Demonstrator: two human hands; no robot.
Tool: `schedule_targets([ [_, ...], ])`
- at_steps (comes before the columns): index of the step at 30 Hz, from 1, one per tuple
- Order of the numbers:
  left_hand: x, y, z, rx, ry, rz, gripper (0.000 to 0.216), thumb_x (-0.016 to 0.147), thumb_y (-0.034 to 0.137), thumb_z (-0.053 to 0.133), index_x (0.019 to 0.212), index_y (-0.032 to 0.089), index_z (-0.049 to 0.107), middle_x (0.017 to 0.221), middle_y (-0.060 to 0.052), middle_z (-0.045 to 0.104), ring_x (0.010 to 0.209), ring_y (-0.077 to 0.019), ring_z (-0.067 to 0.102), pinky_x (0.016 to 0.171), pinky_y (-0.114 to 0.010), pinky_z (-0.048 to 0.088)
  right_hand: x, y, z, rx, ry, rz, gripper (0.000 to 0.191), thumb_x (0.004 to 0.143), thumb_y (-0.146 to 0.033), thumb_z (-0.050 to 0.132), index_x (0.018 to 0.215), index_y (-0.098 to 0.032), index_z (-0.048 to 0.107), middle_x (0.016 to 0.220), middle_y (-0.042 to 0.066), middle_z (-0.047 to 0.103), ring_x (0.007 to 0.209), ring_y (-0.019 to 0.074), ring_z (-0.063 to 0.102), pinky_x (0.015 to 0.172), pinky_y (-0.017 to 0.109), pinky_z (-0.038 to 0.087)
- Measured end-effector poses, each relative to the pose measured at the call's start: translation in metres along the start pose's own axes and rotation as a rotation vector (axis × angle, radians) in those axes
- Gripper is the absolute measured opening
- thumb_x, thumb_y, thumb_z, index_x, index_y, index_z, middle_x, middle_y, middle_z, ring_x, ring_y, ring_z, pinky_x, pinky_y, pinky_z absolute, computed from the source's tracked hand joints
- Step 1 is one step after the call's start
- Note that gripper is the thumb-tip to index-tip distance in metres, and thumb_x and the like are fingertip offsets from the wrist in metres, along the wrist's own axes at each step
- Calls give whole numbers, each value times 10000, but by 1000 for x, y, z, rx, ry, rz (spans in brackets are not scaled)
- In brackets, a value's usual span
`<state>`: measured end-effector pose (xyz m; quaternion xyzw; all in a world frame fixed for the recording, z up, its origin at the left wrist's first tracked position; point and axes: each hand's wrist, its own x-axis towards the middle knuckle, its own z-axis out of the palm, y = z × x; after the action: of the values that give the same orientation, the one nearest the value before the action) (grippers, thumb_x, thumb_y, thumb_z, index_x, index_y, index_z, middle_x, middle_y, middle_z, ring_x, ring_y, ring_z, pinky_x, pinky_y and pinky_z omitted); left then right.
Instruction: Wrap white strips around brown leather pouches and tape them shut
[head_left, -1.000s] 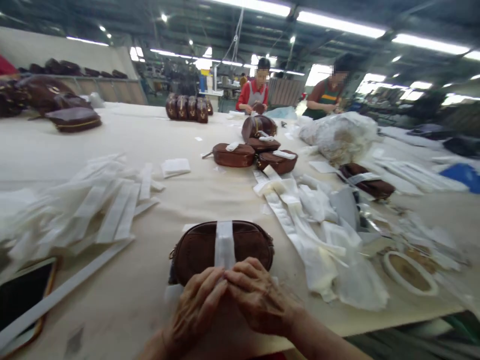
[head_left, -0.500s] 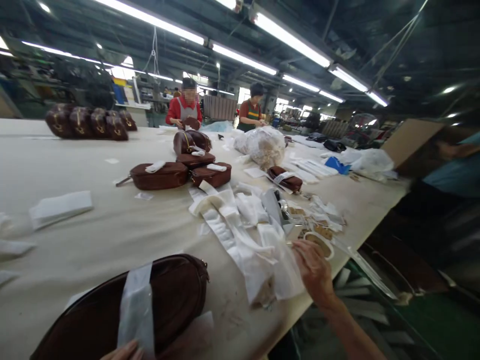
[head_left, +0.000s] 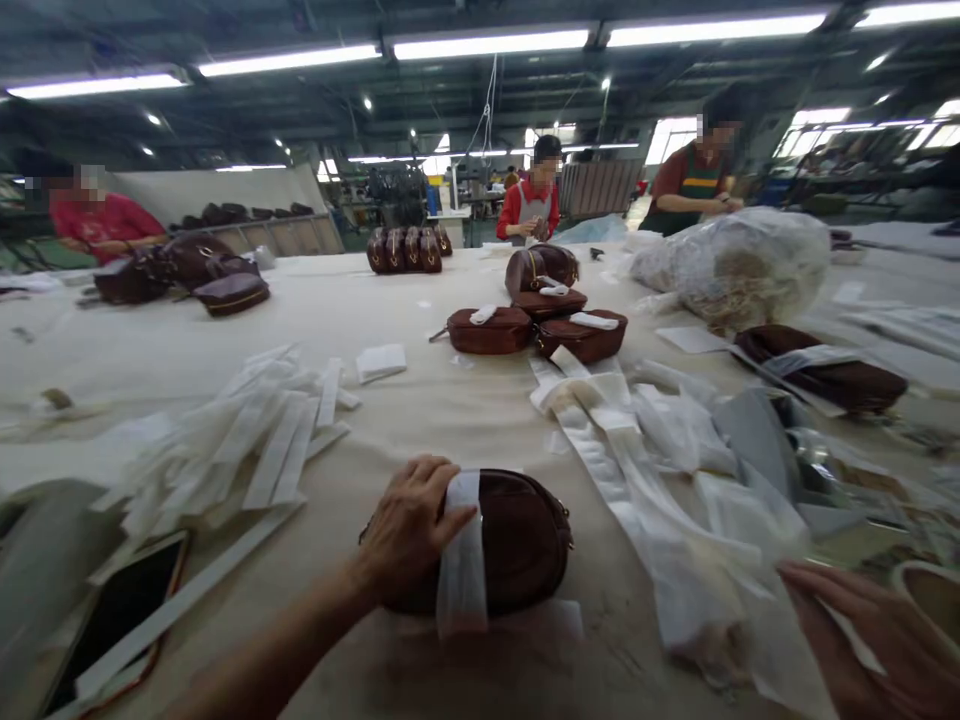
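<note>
A small brown leather bag [head_left: 517, 540] lies on the cream table [head_left: 420, 400] right in front of me, with a white strip [head_left: 461, 560] wrapped over its middle. My left hand [head_left: 409, 525] rests on the bag's left side, thumb against the strip. My right hand [head_left: 874, 630] is at the lower right corner, fingers on thin clear wrapping [head_left: 757, 600] beside a roll of tape [head_left: 937, 590]. Whether it grips anything there is unclear.
White strips are heaped at the left [head_left: 255, 440] and right [head_left: 645, 440]. A phone [head_left: 120, 620] lies at the near left. More brown bags [head_left: 540, 325] and a stuffed plastic sack [head_left: 739, 265] sit farther back. Three people stand at the far edges.
Both hands were together on the bag a second ago. My right hand went out to the wrapping at the right and stays there; my left hand now lies over the bag's left side.
</note>
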<state>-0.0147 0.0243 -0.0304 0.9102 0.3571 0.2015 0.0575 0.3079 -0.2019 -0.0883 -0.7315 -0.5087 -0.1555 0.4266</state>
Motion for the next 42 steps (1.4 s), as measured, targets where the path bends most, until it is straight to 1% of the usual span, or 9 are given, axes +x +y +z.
schedule_targets([
  [3,40,-16,6,-61,-405,-170,399,820,456,454,1026,137,576,1023,-107,617,948,-233,558,824,-331,425,11,-64,21,90,-130,-212,207,820,-305,504,1009,-308,587,977,55,622,867,222,617,761,375,519],
  [6,62,-29,15,-74,-643,-174,462,827,528,361,820,148,624,822,-76,652,768,-201,581,679,-276,408,25,-101,54,234,-248,-203,206,838,-276,492,1020,-256,586,1015,61,620,923,198,607,779,316,527],
  [13,68,-34,27,-71,-683,-154,547,798,624,332,666,166,599,690,-53,636,653,-172,548,556,-253,330,74,-131,137,387,-775,284,449,797,-421,518,1114,-104,549,1088,150,614,1041,270,554,912,436,425],
  [18,52,-18,5,-15,-578,-154,551,811,630,326,687,160,585,668,-60,616,628,-180,549,529,-263,296,81,-138,142,763,-1033,466,440,701,-439,625,1012,-128,607,952,72,664,905,240,607,783,340,477],
  [22,28,10,-31,169,-389,-15,466,812,588,407,694,164,560,652,-43,577,611,-186,525,541,-276,309,67,-145,113,922,-927,460,404,668,-393,662,994,-161,606,877,37,665,822,215,610,720,312,491],
  [28,-17,46,-43,364,124,369,303,811,450,507,692,172,481,641,-36,504,611,-209,460,567,-328,339,40,-144,78,688,-469,-8,312,671,-301,686,960,-234,589,911,14,613,818,174,587,714,242,476],
  [35,-32,41,-47,270,30,266,422,709,457,644,969,151,514,968,-97,564,870,-259,511,768,-419,412,29,-136,72,620,-414,-75,325,694,-308,672,989,-239,552,923,12,611,841,168,592,725,234,482],
  [39,-47,14,-53,290,129,160,676,672,564,629,1166,137,451,1100,-136,550,1013,-312,497,909,-523,357,23,-134,68,643,-434,-80,370,713,-291,654,1058,-233,533,1000,37,609,932,190,582,784,257,484],
  [42,-56,2,-48,160,181,79,669,700,568,592,1200,151,438,1117,-131,541,1021,-294,505,854,-459,442,18,-133,70,690,-441,-60,378,728,-275,641,1083,-241,518,1028,36,602,953,185,575,783,245,487],
])
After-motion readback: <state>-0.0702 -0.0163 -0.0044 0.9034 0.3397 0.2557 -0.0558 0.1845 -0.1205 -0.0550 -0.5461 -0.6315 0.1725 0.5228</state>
